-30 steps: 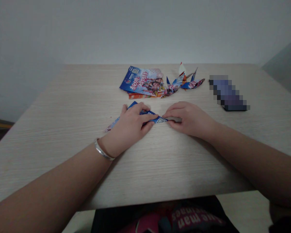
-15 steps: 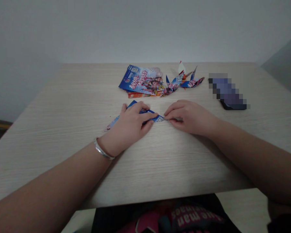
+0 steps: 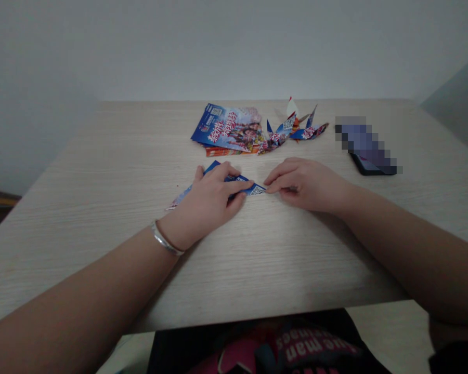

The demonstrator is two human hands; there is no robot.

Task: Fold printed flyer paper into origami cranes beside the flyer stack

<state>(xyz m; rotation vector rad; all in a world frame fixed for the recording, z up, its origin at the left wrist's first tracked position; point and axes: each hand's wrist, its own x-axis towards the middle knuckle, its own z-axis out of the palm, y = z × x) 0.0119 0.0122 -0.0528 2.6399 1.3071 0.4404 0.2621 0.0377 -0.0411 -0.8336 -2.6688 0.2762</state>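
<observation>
A folded sheet of blue printed paper lies on the table in front of me, its QR code showing near the right-hand tip. My left hand rests over its middle with fingers spread and pressing it down; much of the paper is hidden beneath. Closed in a pinch, my right hand has its thumb and index finger at the paper's right tip. How much paper is between those fingertips is hard to see.
Beyond my hands lies a stack of printed leaflets. Right of it sit several folded paper shapes with pointed ends. A phone, partly blurred out, lies at the right. The pale wood table meets a wall behind.
A brownish bit of paper that showed under my right fingers is out of sight now. My left hand has stayed in place; the right has barely shifted.
</observation>
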